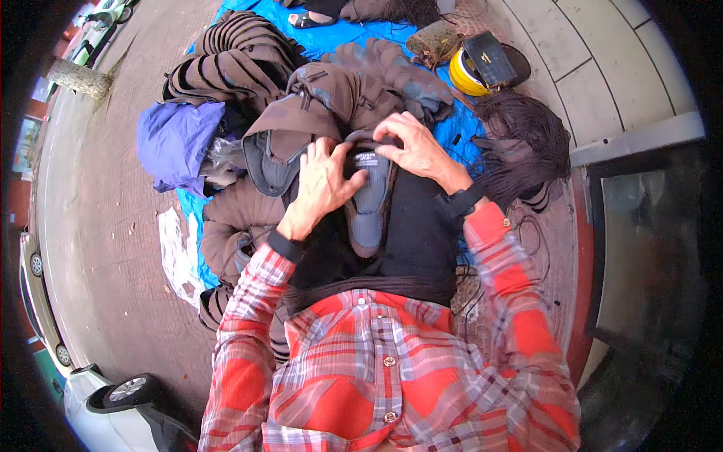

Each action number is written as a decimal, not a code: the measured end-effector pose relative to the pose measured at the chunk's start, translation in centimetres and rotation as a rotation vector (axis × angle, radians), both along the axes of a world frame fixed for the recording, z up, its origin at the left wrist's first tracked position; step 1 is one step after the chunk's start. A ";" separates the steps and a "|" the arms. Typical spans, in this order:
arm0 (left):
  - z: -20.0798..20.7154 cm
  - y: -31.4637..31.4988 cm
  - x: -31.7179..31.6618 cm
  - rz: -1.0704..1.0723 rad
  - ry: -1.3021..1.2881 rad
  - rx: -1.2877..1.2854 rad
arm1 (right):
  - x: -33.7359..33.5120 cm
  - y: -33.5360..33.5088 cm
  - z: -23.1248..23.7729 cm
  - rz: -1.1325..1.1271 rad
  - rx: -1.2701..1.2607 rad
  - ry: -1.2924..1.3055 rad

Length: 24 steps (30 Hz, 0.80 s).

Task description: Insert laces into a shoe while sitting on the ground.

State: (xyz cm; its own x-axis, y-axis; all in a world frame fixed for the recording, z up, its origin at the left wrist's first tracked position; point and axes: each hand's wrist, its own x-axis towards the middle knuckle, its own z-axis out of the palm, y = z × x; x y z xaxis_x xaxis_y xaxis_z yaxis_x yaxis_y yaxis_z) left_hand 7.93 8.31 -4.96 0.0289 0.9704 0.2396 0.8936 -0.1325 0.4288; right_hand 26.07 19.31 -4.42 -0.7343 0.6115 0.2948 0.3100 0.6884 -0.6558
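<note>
A brown shoe upper with a ribbed grey tongue lies across my lap, its rounded end toward my waist. My left hand holds its left side, fingers curled over the edge and the thumb lying toward the tongue. At its far right edge, my right hand pinches the brown rim with bent fingers. Whether a lace is between those fingertips is too small to tell. Just beyond my left hand, another brown upper with dark lining leans against the pile.
Stacks of brown uppers rest on a blue tarp. A purple bag sits left; a bundle of dark laces lies right. Behind it are a yellow tub, a black pouch and a log. Another person's foot shows beyond.
</note>
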 end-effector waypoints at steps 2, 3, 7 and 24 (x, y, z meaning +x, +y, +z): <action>-0.4 0.5 1.2 0.035 0.069 -0.027 | 1.3 -0.5 -0.8 0.143 -0.090 -0.136; -1.0 0.7 1.6 0.042 0.123 -0.021 | 1.5 -1.0 -1.8 0.102 -0.116 -0.130; -2.7 1.2 3.2 0.127 0.146 0.023 | 1.8 -3.5 -1.7 -0.054 0.051 0.101; 1.1 -11.8 1.8 -0.557 -0.221 -0.814 | 5.1 -17.0 -2.0 0.419 -0.105 -0.245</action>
State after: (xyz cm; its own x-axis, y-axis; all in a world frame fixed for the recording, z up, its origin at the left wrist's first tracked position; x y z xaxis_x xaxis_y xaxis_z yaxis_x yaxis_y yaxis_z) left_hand 9.72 -3.47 -3.83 0.5625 0.7035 -0.4344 0.6834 -0.0999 0.7231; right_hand 31.15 2.31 -6.43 -0.9633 0.2661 0.0354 0.1744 0.7206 -0.6710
